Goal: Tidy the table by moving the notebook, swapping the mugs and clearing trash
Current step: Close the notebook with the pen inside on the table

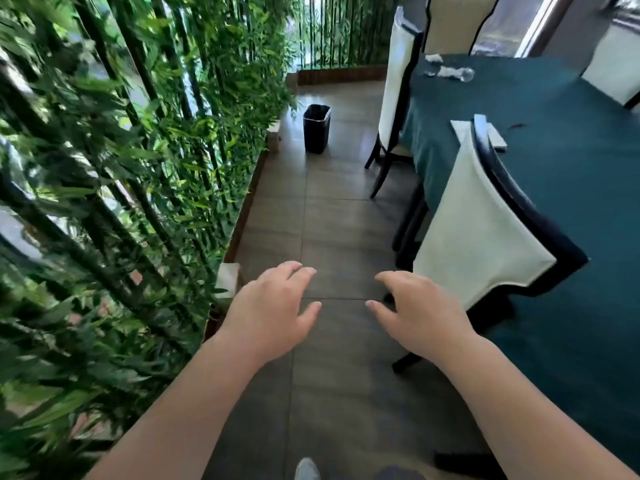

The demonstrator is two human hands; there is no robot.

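Note:
My left hand (273, 313) and my right hand (415, 313) hover over the tiled floor in the aisle, palms down, fingers apart, holding nothing. To the right stands a table under a dark teal cloth (554, 109). At its far end lie a crumpled white tissue (433, 57) and a clear plastic bottle (453, 73) on its side. A white flat object, perhaps the notebook (496, 136), lies near the table's left edge, partly hidden by a chair back. No mugs are in view. A black trash bin (316, 128) stands on the floor ahead.
A wall of green bamboo plants (121, 168) lines the left side of the aisle. Chairs with white covers (474, 233) (396, 81) are pushed against the table's left side. My shoe (306, 470) shows at the bottom edge.

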